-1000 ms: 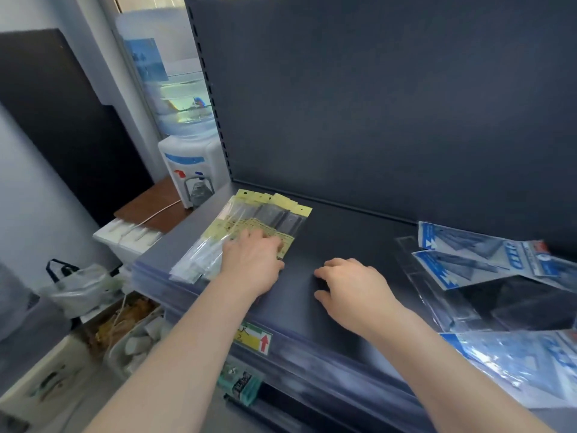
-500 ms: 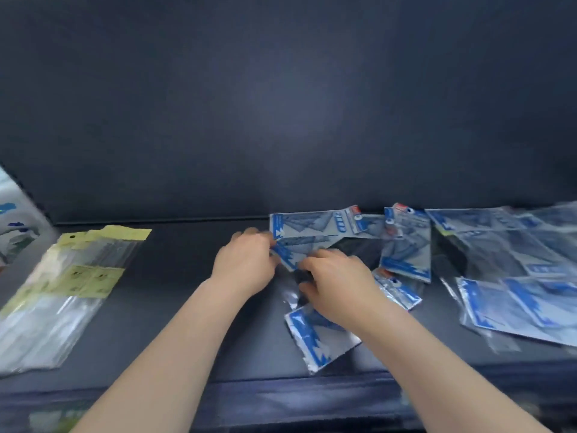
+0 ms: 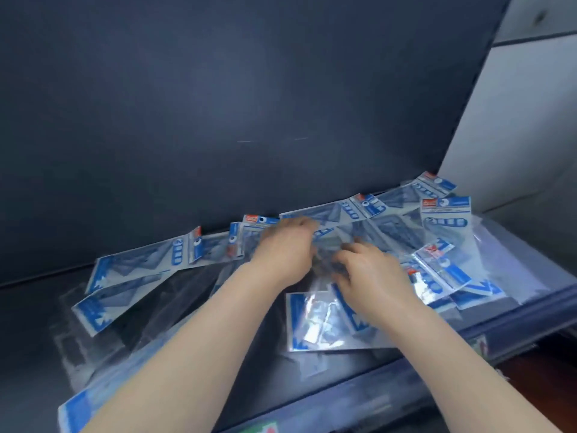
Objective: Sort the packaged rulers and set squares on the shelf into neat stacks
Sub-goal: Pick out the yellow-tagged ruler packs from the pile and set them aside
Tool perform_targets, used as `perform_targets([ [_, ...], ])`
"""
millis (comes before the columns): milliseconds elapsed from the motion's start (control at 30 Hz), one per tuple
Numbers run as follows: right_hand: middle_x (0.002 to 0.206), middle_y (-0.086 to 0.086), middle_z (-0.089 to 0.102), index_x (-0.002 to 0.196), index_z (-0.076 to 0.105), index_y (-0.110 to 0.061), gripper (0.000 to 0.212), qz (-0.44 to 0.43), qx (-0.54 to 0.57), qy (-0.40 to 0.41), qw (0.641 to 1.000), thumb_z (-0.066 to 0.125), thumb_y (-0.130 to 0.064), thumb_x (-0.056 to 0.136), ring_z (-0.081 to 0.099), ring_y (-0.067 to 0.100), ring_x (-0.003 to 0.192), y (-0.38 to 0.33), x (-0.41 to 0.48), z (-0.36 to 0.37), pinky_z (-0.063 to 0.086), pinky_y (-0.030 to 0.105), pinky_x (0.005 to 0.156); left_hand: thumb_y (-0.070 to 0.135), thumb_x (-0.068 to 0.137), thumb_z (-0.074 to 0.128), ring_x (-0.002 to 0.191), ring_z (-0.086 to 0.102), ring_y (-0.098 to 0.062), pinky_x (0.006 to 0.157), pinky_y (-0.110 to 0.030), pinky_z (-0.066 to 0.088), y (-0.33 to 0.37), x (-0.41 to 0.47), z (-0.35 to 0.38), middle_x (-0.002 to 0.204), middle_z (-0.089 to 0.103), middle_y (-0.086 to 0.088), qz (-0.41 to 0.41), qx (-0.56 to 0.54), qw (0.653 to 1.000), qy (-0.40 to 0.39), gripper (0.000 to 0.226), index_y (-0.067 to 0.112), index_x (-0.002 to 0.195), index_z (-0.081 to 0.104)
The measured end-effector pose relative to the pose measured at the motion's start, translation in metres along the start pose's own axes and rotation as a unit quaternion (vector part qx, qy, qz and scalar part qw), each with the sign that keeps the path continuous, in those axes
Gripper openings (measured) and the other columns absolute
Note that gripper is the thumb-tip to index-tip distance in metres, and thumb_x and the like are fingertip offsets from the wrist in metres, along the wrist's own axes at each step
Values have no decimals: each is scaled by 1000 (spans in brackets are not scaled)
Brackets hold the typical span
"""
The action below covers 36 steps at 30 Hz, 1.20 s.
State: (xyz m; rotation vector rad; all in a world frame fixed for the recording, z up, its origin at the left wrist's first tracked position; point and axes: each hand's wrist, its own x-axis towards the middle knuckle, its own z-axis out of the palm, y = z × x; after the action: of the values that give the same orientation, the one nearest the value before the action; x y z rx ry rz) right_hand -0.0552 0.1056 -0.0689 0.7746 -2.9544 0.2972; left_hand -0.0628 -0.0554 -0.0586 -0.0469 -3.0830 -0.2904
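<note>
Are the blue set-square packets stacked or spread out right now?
Spread out. The blue packets lie fanned, overlapping at different angles across the shelf, with left hand and right hand among them.

Blue-and-clear set square packets (image 3: 134, 276) lie overlapping in a loose heap across the dark shelf (image 3: 28, 323), the rearmost touching its dark back panel (image 3: 218, 104). The left hand (image 3: 282, 250) and right hand (image 3: 373, 276) reach into the heap's middle, close together, fingers bent down onto the packets. Blur hides whether either grips one.
</note>
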Motion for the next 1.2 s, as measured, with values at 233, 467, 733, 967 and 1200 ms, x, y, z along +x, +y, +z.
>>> perform_targets([
  [233,123,-12,56,107,62,-29,22,-29,23,-38,999,48,-38,92,51,17,117,56,12,-5,39,31,79,42,102,33,146,23,-21,116,-54,18,5,28,24,160,22,6,-137,48,983,-116,50,29,150,29],
  [467,119,-4,59,113,61,-28,25,-75,35,-47,995,45,-33,94,55,24,111,53,27,-11,38,31,77,38,99,40,124,46,-24,110,-48,28,-23,-13,-5,129,56,-4,-242,185,943,-133,32,22,124,50],
  [733,137,-12,49,128,53,-34,33,-187,68,-93,976,40,-38,98,41,17,130,39,30,4,34,37,100,42,100,41,144,25,-18,118,-54,13,-3,-18,0,158,28,6,-153,100,978,-96,54,32,150,25],
  [967,118,-6,59,110,61,-29,24,-130,15,-60,990,44,-35,95,52,22,113,47,40,-9,37,31,84,44,99,41,112,56,-29,91,-35,42,-37,-29,-13,124,59,-9,-275,130,951,-51,36,15,118,52],
  [1200,135,-13,50,120,54,-31,31,-168,23,-91,981,35,-40,98,39,17,129,44,49,8,31,38,100,39,102,37,142,30,-18,115,-52,20,-18,-3,8,156,30,13,-131,54,985,-102,48,39,149,29],
])
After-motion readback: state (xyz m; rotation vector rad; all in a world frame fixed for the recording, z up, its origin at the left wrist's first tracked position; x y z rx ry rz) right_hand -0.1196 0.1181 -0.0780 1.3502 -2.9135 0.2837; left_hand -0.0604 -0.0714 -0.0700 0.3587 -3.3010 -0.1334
